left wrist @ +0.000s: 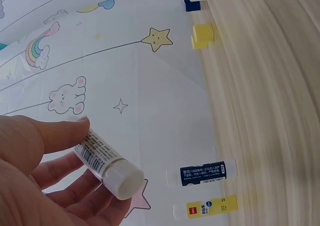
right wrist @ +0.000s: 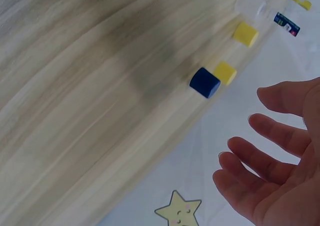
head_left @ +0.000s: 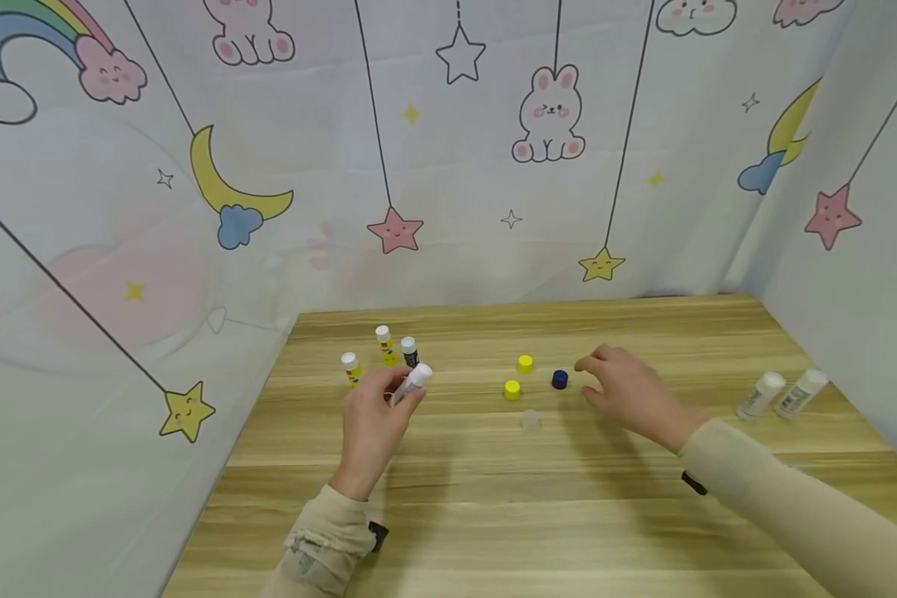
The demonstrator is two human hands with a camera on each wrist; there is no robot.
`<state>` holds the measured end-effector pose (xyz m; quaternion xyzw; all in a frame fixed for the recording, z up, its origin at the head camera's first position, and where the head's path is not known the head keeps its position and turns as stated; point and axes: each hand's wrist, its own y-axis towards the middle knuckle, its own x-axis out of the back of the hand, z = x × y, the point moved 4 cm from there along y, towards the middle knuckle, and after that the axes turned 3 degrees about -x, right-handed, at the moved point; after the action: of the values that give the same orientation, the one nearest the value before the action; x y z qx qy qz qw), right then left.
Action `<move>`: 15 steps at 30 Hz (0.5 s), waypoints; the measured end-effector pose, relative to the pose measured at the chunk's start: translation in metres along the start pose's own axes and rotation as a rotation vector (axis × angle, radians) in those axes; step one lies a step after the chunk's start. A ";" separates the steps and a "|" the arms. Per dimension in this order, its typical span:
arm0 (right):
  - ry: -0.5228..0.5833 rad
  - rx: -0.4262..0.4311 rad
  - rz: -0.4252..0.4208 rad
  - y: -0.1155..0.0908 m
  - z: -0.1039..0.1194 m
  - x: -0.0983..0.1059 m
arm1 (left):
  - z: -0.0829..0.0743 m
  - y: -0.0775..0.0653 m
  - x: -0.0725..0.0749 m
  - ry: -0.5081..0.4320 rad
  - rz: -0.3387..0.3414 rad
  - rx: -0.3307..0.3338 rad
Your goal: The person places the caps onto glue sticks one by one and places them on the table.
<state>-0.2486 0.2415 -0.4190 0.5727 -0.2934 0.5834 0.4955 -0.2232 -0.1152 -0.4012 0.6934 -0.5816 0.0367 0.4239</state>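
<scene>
My left hand [head_left: 374, 425] grips a white glue stick [left wrist: 107, 161] between thumb and fingers, held tilted above the table with its barcode label showing in the left wrist view. Just behind that hand stand two yellow glue sticks [head_left: 385, 347] and a dark blue one [head_left: 409, 352], all with white tops. The right hand [head_left: 631, 397] hovers empty, fingers apart and loosely bent, just right of a navy cap [head_left: 560, 379]. Close to that cap lie two yellow caps [head_left: 512, 389] and a translucent whitish cap [head_left: 531, 419].
On the right side of the wooden table [head_left: 493, 515] stand two white glue sticks [head_left: 761, 394], beyond the right forearm. A white curtain [head_left: 463, 183] with cartoon stars, moons and rabbits hangs behind the table and along its sides.
</scene>
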 end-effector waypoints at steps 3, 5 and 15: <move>0.018 0.005 0.035 0.002 0.006 -0.006 | 0.000 0.000 -0.001 -0.008 -0.001 -0.003; 0.032 0.008 0.051 0.003 0.011 -0.009 | 0.000 0.000 -0.002 -0.012 -0.002 -0.003; 0.083 0.071 0.052 0.007 0.033 -0.028 | -0.004 0.003 -0.003 -0.007 -0.002 -0.018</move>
<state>-0.2469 0.2021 -0.4382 0.5575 -0.2664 0.6294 0.4714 -0.2247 -0.1102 -0.3993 0.6901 -0.5827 0.0287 0.4283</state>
